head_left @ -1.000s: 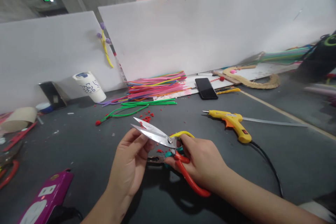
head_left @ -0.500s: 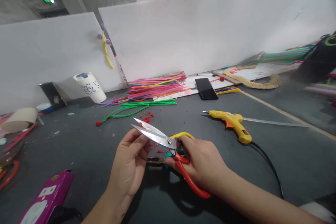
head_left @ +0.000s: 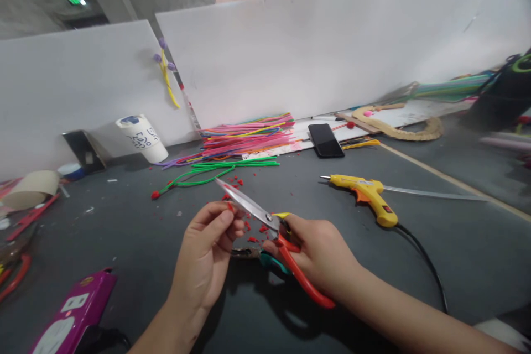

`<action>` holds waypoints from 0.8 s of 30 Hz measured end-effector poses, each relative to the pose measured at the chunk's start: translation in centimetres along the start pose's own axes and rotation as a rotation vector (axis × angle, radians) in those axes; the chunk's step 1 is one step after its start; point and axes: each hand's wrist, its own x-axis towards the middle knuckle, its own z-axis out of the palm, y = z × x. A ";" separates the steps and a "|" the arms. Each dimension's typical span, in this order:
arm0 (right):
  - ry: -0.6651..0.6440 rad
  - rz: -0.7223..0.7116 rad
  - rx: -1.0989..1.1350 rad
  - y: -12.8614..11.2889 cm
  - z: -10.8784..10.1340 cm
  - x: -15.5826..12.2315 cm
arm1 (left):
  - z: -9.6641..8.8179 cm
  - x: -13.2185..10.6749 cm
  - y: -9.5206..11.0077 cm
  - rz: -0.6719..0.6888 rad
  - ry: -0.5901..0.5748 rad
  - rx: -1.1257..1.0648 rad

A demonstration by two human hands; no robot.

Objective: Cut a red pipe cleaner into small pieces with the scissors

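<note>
Lighting moderate, diffuse. Glare at the top edge, right; sign (head_left: pixel 76 0) glowing. Soft shadow on table (head_left: pixel 145 243) beneath right hand (head_left: pixel 319 251). Scissors (head_left: pixel 271 222) reflect pale light. Far-right dark object (head_left: pixel 504 91) blurred; edges show wide-angle stretching.

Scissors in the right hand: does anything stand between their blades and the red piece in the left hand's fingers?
Nothing visible does: the red piece in the left hand shows close beside the scissors; whether they touch is unclear. The teal-handled tool lies lower, not between them.
</note>
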 end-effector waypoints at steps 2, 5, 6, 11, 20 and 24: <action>-0.019 0.041 0.120 -0.1 -0.4 0.1 | 0.0 0.0 0.0 -0.005 -0.007 0.046; -0.003 0.079 0.236 0.1 -0.9 0.5 | -0.7 0.5 0.3 0.039 0.000 0.219; 0.015 0.089 0.250 0.3 -1.0 0.6 | -1.2 0.9 0.4 0.079 0.008 0.324; 0.094 0.109 0.241 1.3 -1.0 1.4 | -4.0 4.5 1.5 0.305 0.080 1.189; 0.064 0.099 0.205 1.2 -1.6 1.4 | -5.5 8.6 -0.2 0.288 0.080 1.545; 0.068 0.087 0.176 0.7 -1.9 1.2 | -6.1 8.8 -0.5 0.288 0.046 1.607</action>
